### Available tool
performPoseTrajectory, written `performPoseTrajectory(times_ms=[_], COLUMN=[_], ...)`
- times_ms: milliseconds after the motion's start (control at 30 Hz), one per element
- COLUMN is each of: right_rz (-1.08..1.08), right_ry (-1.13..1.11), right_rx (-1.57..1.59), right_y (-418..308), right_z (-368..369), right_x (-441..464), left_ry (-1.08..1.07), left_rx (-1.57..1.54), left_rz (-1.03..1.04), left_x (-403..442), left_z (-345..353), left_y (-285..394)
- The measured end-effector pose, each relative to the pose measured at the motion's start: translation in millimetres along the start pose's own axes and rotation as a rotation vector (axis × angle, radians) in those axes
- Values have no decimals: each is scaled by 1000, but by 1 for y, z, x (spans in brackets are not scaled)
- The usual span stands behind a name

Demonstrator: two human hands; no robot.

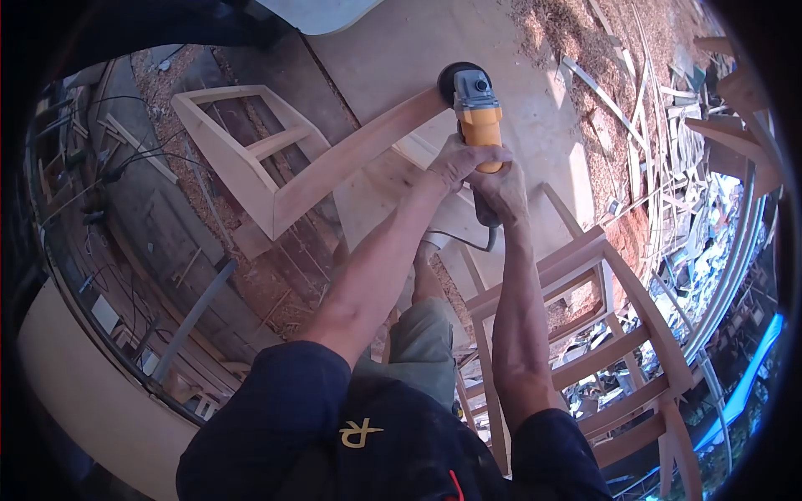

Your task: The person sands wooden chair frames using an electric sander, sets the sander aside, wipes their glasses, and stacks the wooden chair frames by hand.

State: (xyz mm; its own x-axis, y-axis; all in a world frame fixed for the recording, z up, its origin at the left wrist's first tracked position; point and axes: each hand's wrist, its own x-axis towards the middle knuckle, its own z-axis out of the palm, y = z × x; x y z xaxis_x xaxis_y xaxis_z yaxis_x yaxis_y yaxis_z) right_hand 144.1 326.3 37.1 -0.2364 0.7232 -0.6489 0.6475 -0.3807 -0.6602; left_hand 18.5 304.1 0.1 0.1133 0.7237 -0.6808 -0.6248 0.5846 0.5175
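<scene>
An angle grinder [480,117] with a yellow body and grey head is held out in front of me by both hands. My left hand [455,163] is closed around the side of the yellow body. Behind it, my right hand [501,188] wraps the rear of the grinder, where a dark cord hangs down. The round black disc [452,82] meets the far end of a long wooden board; whether it touches cannot be made out. That board belongs to a wooden chair frame [351,159] lying on its side to the left.
A second wooden chair frame [643,346] stands at my right. Wood shavings [576,42] and loose strips [601,100] litter the ground beyond. A large plywood sheet [384,58] lies under the work. Thin cables [146,154] run at the left.
</scene>
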Motion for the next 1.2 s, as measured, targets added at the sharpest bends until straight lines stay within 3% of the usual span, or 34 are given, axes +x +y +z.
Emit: performPoseTrajectory(times_ms=[333, 667, 1000, 1200], right_rz=[11, -6, -1, -54], right_ry=[39, -31, 9, 12], right_rx=[15, -17, -28, -37], right_y=[30, -6, 27, 14], right_z=[10, 0, 4, 0], right_x=[-38, 16, -19, 6], left_ry=[-25, 28, 9, 28], left_rx=[14, -9, 17, -6], left_rz=[-21, 88, 24, 91], left_x=[-27, 8, -16, -1], left_z=[1, -7, 0, 1], left_y=[-37, 7, -25, -6])
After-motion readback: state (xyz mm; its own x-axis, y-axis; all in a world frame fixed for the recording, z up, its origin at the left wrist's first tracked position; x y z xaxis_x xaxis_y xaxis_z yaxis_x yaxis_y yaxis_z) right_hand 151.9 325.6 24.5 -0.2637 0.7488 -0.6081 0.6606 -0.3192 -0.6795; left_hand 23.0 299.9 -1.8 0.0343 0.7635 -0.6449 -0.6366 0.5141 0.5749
